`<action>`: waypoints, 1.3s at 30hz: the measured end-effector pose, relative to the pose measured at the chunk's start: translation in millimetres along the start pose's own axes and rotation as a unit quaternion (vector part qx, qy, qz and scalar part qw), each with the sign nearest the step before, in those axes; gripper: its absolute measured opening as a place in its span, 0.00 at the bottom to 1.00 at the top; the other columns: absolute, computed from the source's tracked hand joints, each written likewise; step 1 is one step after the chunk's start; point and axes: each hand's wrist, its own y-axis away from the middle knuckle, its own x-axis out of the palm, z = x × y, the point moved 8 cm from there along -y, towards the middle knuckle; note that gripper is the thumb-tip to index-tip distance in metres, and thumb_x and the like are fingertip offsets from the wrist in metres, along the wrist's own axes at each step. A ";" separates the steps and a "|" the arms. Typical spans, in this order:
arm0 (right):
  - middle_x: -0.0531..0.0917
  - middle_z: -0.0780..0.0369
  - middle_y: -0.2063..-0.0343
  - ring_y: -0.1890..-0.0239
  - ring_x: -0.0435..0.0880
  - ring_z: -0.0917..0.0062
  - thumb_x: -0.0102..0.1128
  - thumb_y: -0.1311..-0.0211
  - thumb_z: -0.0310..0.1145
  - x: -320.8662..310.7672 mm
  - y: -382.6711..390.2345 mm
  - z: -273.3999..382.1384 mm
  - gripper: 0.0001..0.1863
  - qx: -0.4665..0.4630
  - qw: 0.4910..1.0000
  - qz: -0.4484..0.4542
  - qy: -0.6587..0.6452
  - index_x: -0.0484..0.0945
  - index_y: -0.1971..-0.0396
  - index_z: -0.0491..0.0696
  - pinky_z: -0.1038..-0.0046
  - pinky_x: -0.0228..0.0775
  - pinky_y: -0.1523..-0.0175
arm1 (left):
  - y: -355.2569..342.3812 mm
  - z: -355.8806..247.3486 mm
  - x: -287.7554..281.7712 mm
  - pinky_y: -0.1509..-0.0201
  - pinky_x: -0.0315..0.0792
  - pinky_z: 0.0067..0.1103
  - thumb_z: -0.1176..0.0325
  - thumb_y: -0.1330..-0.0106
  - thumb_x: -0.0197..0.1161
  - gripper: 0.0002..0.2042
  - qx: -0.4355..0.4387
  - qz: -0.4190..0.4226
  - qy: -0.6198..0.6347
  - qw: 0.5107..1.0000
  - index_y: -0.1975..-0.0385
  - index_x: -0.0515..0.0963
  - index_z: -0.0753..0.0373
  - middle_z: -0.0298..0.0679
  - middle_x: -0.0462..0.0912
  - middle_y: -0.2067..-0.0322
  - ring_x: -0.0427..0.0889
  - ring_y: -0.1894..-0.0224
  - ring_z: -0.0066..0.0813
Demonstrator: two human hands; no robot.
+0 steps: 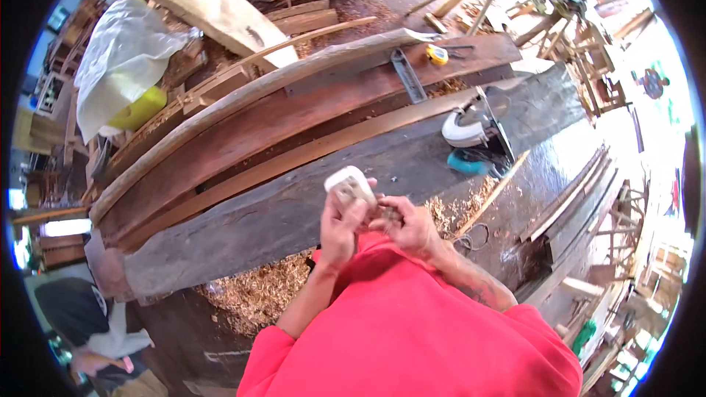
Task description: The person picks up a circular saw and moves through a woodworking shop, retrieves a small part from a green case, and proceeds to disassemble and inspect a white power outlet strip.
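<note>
My left hand (340, 229) is closed around a small white object (347, 176) with rounded corners, possibly a case; motion blur hides its details. Close beside it, my right hand (409, 229) has its fingers bent and pressed together at the object's right side. What they pinch is too blurred to make out. Both hands are in front of my red shirt, above the near edge of a long dark wooden slab (243, 213). On that slab, beyond my right hand, rests a circular saw (471, 132) with a pale guard and teal body.
Wood shavings (257, 298) lie heaped along the slab's near side. A yellow tape measure (437, 55) and a grey metal bar (408, 77) rest on a reddish plank (316, 112) farther back. At the lower left stands another person (73, 316). Stacked boards (581, 198) extend at right.
</note>
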 end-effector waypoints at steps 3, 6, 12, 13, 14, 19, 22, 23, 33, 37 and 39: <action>0.87 0.59 0.73 0.75 0.82 0.79 0.64 0.32 0.32 -33.0 4.2 -28.6 0.10 0.099 0.986 -0.126 -0.044 0.80 0.56 0.46 0.73 0.75 0.68 | -8.7 4.7 -39.4 0.60 0.87 0.35 0.72 0.27 0.57 0.20 -0.075 -0.087 0.025 0.993 0.38 0.66 0.66 0.50 0.81 0.48 0.87 0.57 0.42; 0.84 0.55 0.71 0.70 0.83 0.68 0.61 0.30 0.33 -50.5 8.0 -78.9 0.08 0.111 0.978 -0.174 0.029 0.81 0.59 0.45 0.67 0.75 0.62 | -12.7 18.6 -94.3 0.62 0.88 0.36 0.73 0.30 0.60 0.20 -0.124 -0.139 0.040 0.982 0.40 0.68 0.65 0.49 0.82 0.50 0.87 0.59 0.41; 0.80 0.52 0.64 0.64 0.80 0.55 0.61 0.32 0.34 -26.0 1.2 -117.1 0.09 0.036 0.974 -0.179 0.135 0.81 0.58 0.46 0.59 0.74 0.56 | -14.0 21.7 -75.4 0.62 0.87 0.34 0.83 0.42 0.65 0.27 -0.137 -0.104 -0.029 0.985 0.41 0.68 0.63 0.48 0.82 0.49 0.88 0.60 0.40; 0.80 0.52 0.64 0.65 0.81 0.56 0.61 0.33 0.35 -21.3 -3.9 -116.9 0.10 0.060 0.974 -0.176 0.130 0.81 0.57 0.47 0.58 0.75 0.57 | -13.6 23.4 -70.4 0.63 0.87 0.34 0.83 0.43 0.64 0.28 -0.133 -0.089 -0.038 0.986 0.41 0.69 0.63 0.48 0.83 0.50 0.88 0.61 0.40; 0.80 0.53 0.64 0.65 0.81 0.56 0.62 0.34 0.35 -18.3 -8.8 -117.6 0.10 0.084 0.973 -0.174 0.124 0.81 0.56 0.48 0.58 0.75 0.58 | -13.3 25.2 -65.1 0.63 0.87 0.33 0.84 0.44 0.64 0.28 -0.130 -0.073 -0.046 0.988 0.41 0.69 0.64 0.48 0.83 0.50 0.88 0.62 0.40; 0.82 0.53 0.61 0.62 0.84 0.54 0.63 0.34 0.37 5.5 -31.7 -138.8 0.12 0.068 0.972 -0.115 0.193 0.81 0.54 0.51 0.55 0.78 0.56 | -12.0 38.5 -57.1 0.62 0.87 0.33 0.83 0.43 0.65 0.29 -0.139 -0.055 -0.025 0.988 0.40 0.68 0.63 0.47 0.82 0.49 0.88 0.62 0.39; 0.82 0.53 0.61 0.60 0.84 0.52 0.62 0.34 0.37 9.2 -35.4 -153.0 0.11 0.076 0.968 -0.083 0.225 0.81 0.56 0.50 0.54 0.78 0.54 | -10.4 39.8 -51.4 0.60 0.87 0.33 0.82 0.41 0.65 0.29 -0.151 -0.056 -0.022 0.987 0.38 0.68 0.61 0.47 0.81 0.48 0.87 0.60 0.39; 0.82 0.54 0.64 0.61 0.84 0.55 0.62 0.35 0.35 8.0 -35.6 -151.4 0.09 0.068 0.968 -0.095 0.220 0.81 0.59 0.49 0.56 0.78 0.55 | -9.1 37.8 -51.6 0.60 0.87 0.33 0.82 0.41 0.65 0.29 -0.149 -0.059 -0.020 0.987 0.38 0.68 0.61 0.47 0.81 0.48 0.87 0.60 0.39; 0.82 0.57 0.69 0.69 0.84 0.69 0.66 0.35 0.32 -5.4 -28.0 -61.9 0.09 0.126 0.981 -0.122 -0.085 0.80 0.63 0.43 0.70 0.76 0.63 | -14.1 37.5 -53.5 0.59 0.87 0.34 0.75 0.33 0.61 0.22 -0.152 -0.045 -0.001 0.987 0.39 0.66 0.64 0.48 0.81 0.48 0.88 0.58 0.43; 0.82 0.57 0.68 0.68 0.84 0.70 0.67 0.36 0.32 3.1 -40.8 -25.0 0.08 0.055 0.994 -0.069 -0.071 0.81 0.61 0.44 0.70 0.76 0.62 | -25.8 40.3 -46.7 0.54 0.84 0.29 0.75 0.33 0.63 0.20 -0.137 -0.030 -0.081 0.987 0.42 0.68 0.65 0.43 0.82 0.51 0.86 0.55 0.34; 0.82 0.56 0.66 0.66 0.84 0.64 0.67 0.38 0.31 4.8 -47.6 -24.8 0.08 -0.047 0.996 -0.076 -0.033 0.81 0.62 0.45 0.67 0.77 0.61 | -34.8 42.9 -43.4 0.48 0.79 0.23 0.75 0.33 0.66 0.19 -0.119 -0.010 -0.122 0.985 0.44 0.71 0.64 0.39 0.82 0.51 0.84 0.52 0.26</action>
